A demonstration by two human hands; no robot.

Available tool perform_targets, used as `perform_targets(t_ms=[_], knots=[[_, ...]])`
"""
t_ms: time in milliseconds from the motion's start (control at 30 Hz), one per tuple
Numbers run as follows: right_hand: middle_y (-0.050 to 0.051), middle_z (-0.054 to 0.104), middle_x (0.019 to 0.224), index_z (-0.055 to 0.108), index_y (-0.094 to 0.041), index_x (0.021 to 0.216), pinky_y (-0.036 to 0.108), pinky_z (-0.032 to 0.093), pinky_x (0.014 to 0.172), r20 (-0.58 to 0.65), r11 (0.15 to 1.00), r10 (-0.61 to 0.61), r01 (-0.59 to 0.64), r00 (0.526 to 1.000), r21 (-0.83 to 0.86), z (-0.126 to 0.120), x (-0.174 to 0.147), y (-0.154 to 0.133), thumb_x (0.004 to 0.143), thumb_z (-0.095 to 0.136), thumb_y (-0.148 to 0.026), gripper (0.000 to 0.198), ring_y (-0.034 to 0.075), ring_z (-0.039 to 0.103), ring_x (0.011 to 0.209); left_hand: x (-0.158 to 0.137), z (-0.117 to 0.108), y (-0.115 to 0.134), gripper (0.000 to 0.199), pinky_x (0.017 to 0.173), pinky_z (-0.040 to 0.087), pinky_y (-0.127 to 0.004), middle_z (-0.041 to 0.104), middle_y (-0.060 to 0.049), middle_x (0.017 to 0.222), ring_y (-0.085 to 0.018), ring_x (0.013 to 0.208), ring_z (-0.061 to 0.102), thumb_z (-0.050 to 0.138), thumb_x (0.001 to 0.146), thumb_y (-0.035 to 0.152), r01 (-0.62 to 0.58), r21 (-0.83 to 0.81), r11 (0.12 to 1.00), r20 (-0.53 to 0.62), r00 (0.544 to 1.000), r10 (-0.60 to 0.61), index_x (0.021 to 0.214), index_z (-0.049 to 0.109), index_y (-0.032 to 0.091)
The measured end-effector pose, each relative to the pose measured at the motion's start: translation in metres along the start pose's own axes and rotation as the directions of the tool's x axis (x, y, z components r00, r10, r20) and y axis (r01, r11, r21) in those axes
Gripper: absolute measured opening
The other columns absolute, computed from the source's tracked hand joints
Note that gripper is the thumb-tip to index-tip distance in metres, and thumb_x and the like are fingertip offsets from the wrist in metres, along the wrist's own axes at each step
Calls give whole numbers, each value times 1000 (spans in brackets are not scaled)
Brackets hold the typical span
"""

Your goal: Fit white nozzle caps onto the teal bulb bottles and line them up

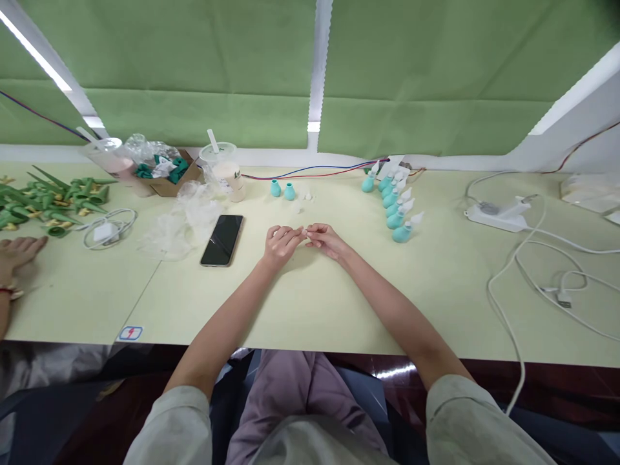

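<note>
Grey-green cloth shirt (310,440) at six o'clock, left hand (279,245) and right hand (329,241) pinched nearly closed on a tiny white piece (305,233) at dial centre, probably shaping it, next wanting steady grip, white-tipped turquoise bottles (390,199) at two.

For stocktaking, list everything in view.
White-topped bottles: at least five, turquoise, right
Other bottles: two, turquoise, back centre
Bits: several, white, beside them
Phone: one, black, centre left
Cups: two, pinkish, back left
Box: one, brown, between cups
Plastic: some, clear, near cups
Parts: many, green, far left
Charger: one, white, left
Sticker: one, white, front left
Power strip: one, white, right
Cables: several, white, right
Wires: some, red, blue, back
Panels: several, green, behind
Table: one, pale yellow, centre
Co-worker's hand: one, left edge
Left hand, right hand: centre
</note>
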State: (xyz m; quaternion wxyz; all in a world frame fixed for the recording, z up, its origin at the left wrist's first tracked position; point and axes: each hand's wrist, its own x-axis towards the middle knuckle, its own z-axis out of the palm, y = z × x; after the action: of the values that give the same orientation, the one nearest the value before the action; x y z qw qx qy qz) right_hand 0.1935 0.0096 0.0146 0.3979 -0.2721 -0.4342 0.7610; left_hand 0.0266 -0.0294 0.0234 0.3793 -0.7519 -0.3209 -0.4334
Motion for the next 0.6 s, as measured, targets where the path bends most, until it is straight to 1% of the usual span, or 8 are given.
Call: perform_targets(t_ms=[67, 167, 233, 300, 367, 433, 500, 600], knots=[[-10, 58, 59, 63, -18, 62, 25, 57, 61, 4, 1000, 3, -3, 1000, 5, 1, 0, -1, 51, 87, -30, 29, -1, 37, 38, -1, 0, 0, 13, 68, 33, -32, 73, 4, 75, -11, 63, 60, 59, 87, 15, 3, -12, 1000, 3, 1000, -3, 78, 63, 23], [-10, 58, 62, 64, -18, 62, 24, 57, 64, 13, 1000, -7, 7, 1000, -1, 2, -1, -2, 52, 86, -29, 27, -1, 38, 39, -2, -1, 1, 12, 70, 33, -32, 73, 4, 74, -11, 65, 59, 62, 85, 13, 5, -31, 1000, -6, 1000, -5, 77, 62, 21], [-9, 58, 64, 65, -18, 62, 24, 57, 66, 26, 1000, -9, 9, 1000, -10, 2, -2, -2, 53, 86, -29, 25, -1, 39, 40, -3, -1, 1, 11, 71, 34, -31, 73, 5, 75, -10, 67, 59, 62, 84, 13, 15, -48, 999, 15, 1000, -14, 77, 62, 22], [-9, 59, 65, 65, -18, 63, 25, 57, 68, 34, 1000, -10, 11, 999, -16, 1, -1, -1, 53, 85, -30, 25, -1, 39, 40, -5, 1, 1, 13, 70, 34, -31, 72, 5, 73, -10, 67, 60, 61, 86, 15, 53, -75, 996, 54, 997, -49, 75, 62, 23], [-9, 59, 64, 65, -19, 64, 27, 58, 70, 20, 1000, -18, 18, 1000, -21, 1, 0, 0, 53, 85, -31, 27, 0, 40, 40, -8, 4, 0, 17, 69, 34, -32, 72, 5, 71, -11, 65, 60, 60, 87, 18, 119, -86, 989, 78, 991, -113, 71, 61, 23], [-10, 57, 58, 64, -19, 65, 29, 58, 71, -18, 999, -43, 42, 999, -21, 3, 0, 2, 53, 85, -33, 28, 1, 41, 41, -9, 7, 0, 19, 68, 35, -33, 72, 4, 69, -12, 63, 60, 59, 88, 21, 179, -79, 981, 75, 982, -173, 69, 61, 23], [-11, 53, 52, 64, -20, 68, 30, 58, 71, -59, 997, -73, 72, 996, -19, 5, 1, 3, 54, 85, -34, 29, 1, 39, 39, -9, 10, -1, 18, 68, 35, -33, 72, 4, 69, -12, 64, 61, 58, 89, 21, 222, -98, 970, 62, 974, -217, 71, 63, 24], [-12, 50, 49, 65, -21, 71, 29, 57, 70, -70, 995, -95, 94, 993, -13, 6, 0, 3, 55, 85, -34, 29, 1, 34, 39, -7, 12, -1, 18, 67, 34, -33, 72, 5, 68, -12, 64, 60, 58, 89, 20, 249, -128, 960, 53, 968, -244, 72, 63, 24]])
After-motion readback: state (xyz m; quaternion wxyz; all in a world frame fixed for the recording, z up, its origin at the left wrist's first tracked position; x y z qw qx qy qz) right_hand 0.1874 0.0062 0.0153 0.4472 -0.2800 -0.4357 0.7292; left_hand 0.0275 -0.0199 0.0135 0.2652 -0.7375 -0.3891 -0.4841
